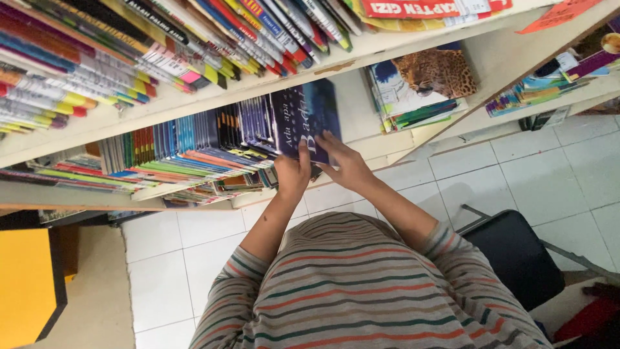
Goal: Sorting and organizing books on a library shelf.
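Starting at the far left, I am seeing a yellow cabinet (26,284) standing on the white tiled floor (174,271), and above it a wooden shelf (129,123) carrying rows of thin, colourful books (168,145) lying tightly side by side. Moving along, my left hand (292,173) is pressing its thumb and fingers on the lower edge of a dark blue book (303,119), which is sitting at the end of that row on the middle shelf, its cover facing me. The left grip is closing on the book's lower corner; my right hand (345,161) is lying flat across the cover with spread fingers, bracing it, not clenched. I am judging the book light, thin and a little bendy, with a glossy cover that may slide, so pinching it near the spine edge looks safest. Further right, a leopard-cover book (436,71) is resting on a small stack, and a black chair (516,252) is standing below beside my striped sleeve (465,271).
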